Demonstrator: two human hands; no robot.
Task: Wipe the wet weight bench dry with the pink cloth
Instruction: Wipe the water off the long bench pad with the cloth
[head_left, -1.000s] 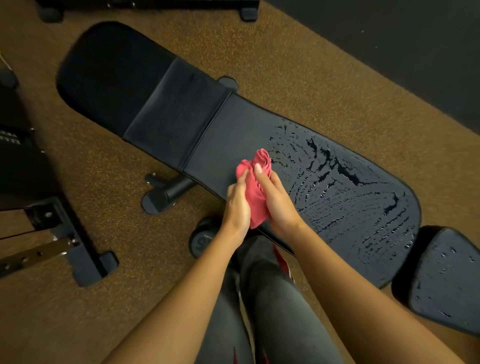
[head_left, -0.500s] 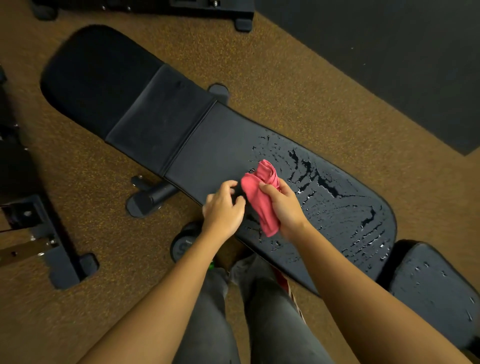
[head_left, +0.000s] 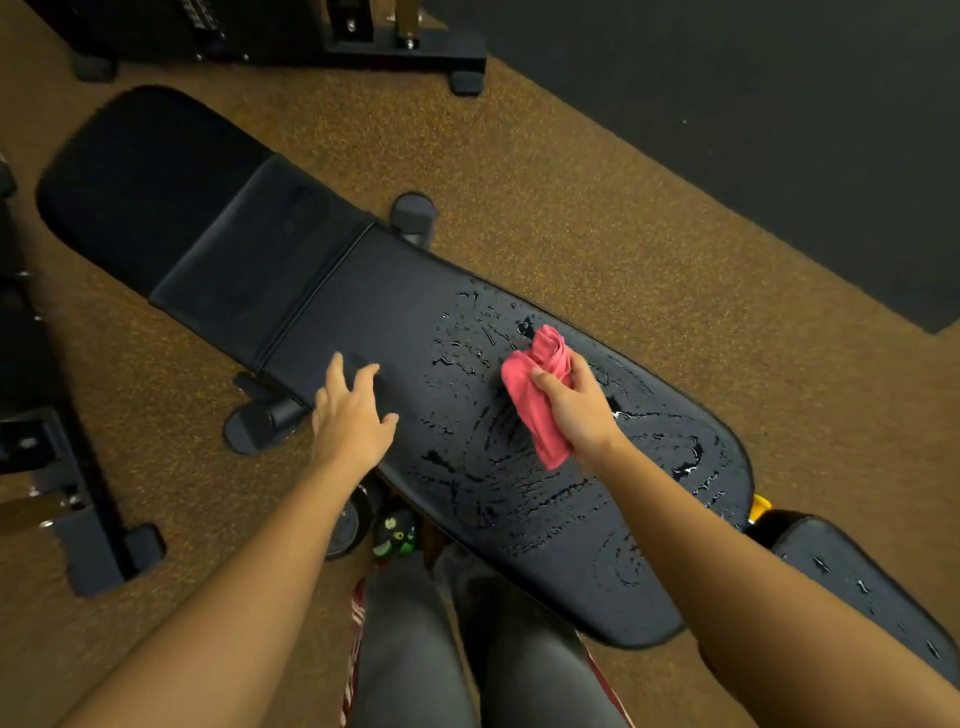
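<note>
The black weight bench (head_left: 363, 312) runs diagonally from upper left to lower right. Water droplets and streaks (head_left: 509, 467) cover its right half; the left part looks dry. My right hand (head_left: 576, 405) grips the bunched pink cloth (head_left: 537, 395) over the wet area, with one end of the cloth hanging below the hand. My left hand (head_left: 353, 415) is spread with straight fingers at the near edge of the bench, on the drier part, holding nothing. A separate seat pad (head_left: 872, 592) at lower right also carries droplets.
Black machine frames stand at the top (head_left: 405, 41) and at the left (head_left: 78, 519). The bench's foot (head_left: 265, 421) and a dumbbell (head_left: 348, 525) lie by my legs (head_left: 467, 649). A dark mat (head_left: 779, 130) covers the upper right of the brown floor.
My left hand let go of the cloth and moved left to the bench's near edge, opening. My right hand carried the cloth rightwards over the wet patch.
</note>
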